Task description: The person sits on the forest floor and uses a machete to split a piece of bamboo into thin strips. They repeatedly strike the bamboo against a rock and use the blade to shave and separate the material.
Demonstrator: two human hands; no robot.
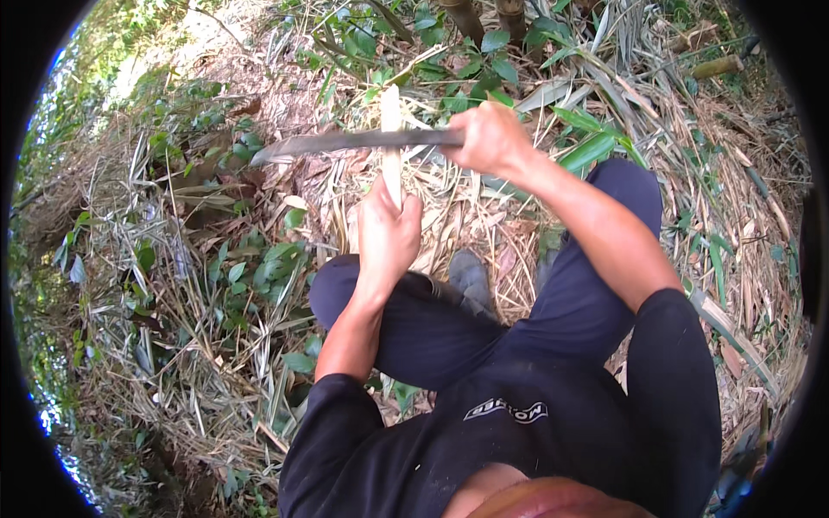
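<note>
My left hand [388,226] is closed round the lower end of a pale, flat strip of split wood or bamboo [391,110], held upright and pointing away from me. My right hand [490,141] grips the handle end of a machete [350,142]. Its long dark blade lies crosswise over the strip, above my left fist, with the tip out to the left. Whether the edge bites into the strip or only rests against it, I cannot tell. Both hands are out in front of my bent knees.
Dry leaves and stalks [207,345] litter the ground around me, with green plants [272,268] at the left. Thick bamboo stems [464,19] rise at the far side, and a cut piece [718,66] lies far right. My shoes [471,281] stand below the hands.
</note>
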